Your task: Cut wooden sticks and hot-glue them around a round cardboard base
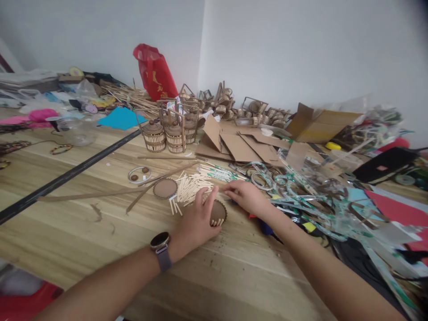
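My left hand (197, 223), with a watch on its wrist, curves round the left side of a round brown cardboard piece (219, 211); short pale sticks stand along its near edge. Just beyond that piece, my right hand (243, 195) is closed, thumb and fingers pressed together; whatever is between the fingertips is too small to make out. A pile of pale sticks (192, 186) lies behind my left hand. To its left is a second round cardboard piece (165, 189) with a ridged rim.
Small lidded baskets (175, 137) stand behind the sticks, near cardboard sheets (240, 147). Tangled tape strips (301, 191) cover the right side. A long black strip (72, 174) crosses the table (80, 236) at left. A red bag (155, 73) stands at the back.
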Motion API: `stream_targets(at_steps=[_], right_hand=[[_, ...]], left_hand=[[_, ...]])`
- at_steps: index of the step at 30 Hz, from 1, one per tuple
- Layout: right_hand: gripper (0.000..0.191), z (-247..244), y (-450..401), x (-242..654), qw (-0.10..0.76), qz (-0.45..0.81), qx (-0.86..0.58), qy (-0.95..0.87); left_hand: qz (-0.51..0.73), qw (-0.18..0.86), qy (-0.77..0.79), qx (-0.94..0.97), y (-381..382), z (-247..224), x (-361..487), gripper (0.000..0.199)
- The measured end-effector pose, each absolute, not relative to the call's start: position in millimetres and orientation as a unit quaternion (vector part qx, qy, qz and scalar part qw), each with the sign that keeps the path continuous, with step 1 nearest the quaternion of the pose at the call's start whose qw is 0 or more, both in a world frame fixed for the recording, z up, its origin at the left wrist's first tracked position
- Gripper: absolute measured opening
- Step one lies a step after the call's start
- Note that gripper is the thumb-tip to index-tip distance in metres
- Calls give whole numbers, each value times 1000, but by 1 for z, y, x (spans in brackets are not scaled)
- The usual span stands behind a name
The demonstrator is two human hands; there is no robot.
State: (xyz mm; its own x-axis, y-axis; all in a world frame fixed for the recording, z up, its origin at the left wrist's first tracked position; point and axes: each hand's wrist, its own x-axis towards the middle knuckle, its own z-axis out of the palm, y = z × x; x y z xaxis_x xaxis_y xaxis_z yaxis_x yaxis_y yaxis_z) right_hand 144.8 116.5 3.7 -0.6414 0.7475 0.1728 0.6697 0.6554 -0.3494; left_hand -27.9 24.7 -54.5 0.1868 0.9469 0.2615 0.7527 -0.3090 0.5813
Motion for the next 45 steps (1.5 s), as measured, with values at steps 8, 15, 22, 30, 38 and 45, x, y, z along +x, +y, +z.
stream_targets(at_steps=[8, 15, 22, 30, 38, 45], right_hand=[[13, -19, 165, 92, 127, 161, -350, -914], [11, -20, 163, 90, 168, 196, -366, -894], [9, -7, 126, 130, 278, 245, -427, -825], [16, -15, 50, 162, 294, 387, -439, -756], [12, -32, 45, 158, 249, 370, -421, -790], [10, -39, 46, 157, 240, 337, -414, -811]], left_hand=[[331, 160, 546, 753, 24, -55, -30, 96], [335, 161, 539, 756, 25, -58, -30, 99], [320, 165, 542, 759, 24, -55, -31, 101], [324, 164, 542, 758, 24, -56, -30, 100], [326, 153, 535, 765, 25, -58, -30, 98], [327, 161, 536, 762, 25, -57, -30, 95]])
